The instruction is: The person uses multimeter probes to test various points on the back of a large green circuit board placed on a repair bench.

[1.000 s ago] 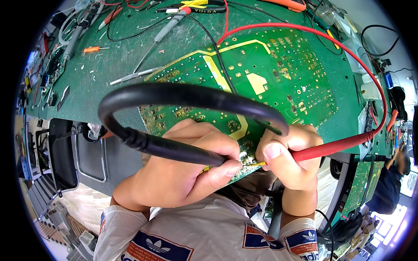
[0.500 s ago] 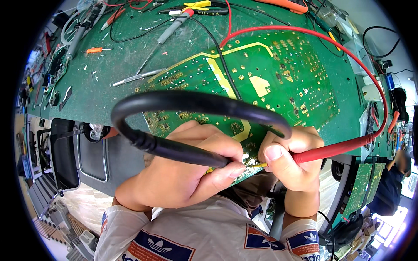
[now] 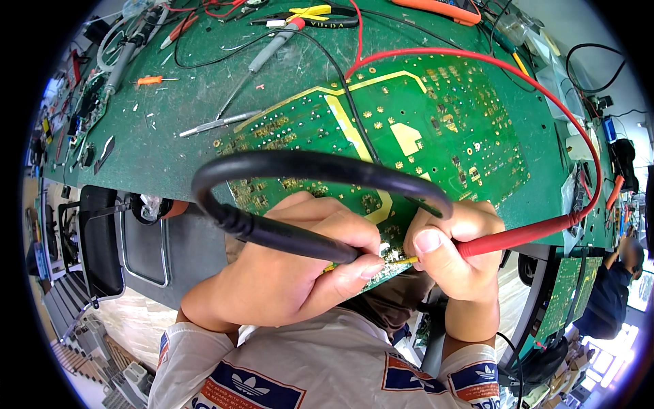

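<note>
Your left hand (image 3: 286,273) grips the black probe (image 3: 286,235) and your right hand (image 3: 453,255) pinches the red probe (image 3: 518,235), both lying left-right with tips nearly meeting between your thumbs on the circuit board's (image 3: 409,123) near edge.

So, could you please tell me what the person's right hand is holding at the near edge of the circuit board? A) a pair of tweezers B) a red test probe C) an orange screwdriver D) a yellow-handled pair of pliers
B: the right hand grips a red test probe whose tip meets the near edge of the green circuit board, while the left hand holds the black probe.
</note>
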Action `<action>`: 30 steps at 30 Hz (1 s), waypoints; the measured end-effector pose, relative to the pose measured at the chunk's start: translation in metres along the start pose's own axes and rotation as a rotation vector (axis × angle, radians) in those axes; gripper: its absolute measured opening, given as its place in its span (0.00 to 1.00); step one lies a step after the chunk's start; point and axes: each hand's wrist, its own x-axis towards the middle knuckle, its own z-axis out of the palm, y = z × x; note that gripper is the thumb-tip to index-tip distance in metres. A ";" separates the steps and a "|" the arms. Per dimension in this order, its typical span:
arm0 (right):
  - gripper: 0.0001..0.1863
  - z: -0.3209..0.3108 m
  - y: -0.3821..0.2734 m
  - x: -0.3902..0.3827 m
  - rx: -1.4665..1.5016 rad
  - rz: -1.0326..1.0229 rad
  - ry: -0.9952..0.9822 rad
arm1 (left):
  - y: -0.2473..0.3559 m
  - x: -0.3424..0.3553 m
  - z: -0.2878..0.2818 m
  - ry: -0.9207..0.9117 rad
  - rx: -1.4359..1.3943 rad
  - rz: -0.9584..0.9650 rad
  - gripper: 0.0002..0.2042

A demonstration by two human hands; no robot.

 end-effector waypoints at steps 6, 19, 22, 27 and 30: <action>0.15 -0.002 -0.003 0.000 -0.028 -0.060 -0.033 | -0.001 -0.001 0.000 0.029 0.040 0.086 0.05; 0.13 0.005 0.002 -0.004 0.022 -0.180 -0.029 | 0.000 -0.004 0.000 0.011 0.109 0.109 0.03; 0.14 0.000 0.001 -0.003 0.030 -0.127 -0.018 | 0.002 0.000 0.001 0.014 0.109 0.102 0.03; 0.17 0.003 0.000 0.005 0.040 -0.111 -0.014 | 0.001 -0.003 -0.003 0.016 0.035 0.028 0.06; 0.21 0.002 0.006 0.001 0.033 -0.075 0.004 | 0.006 -0.002 -0.003 0.024 -0.010 -0.053 0.14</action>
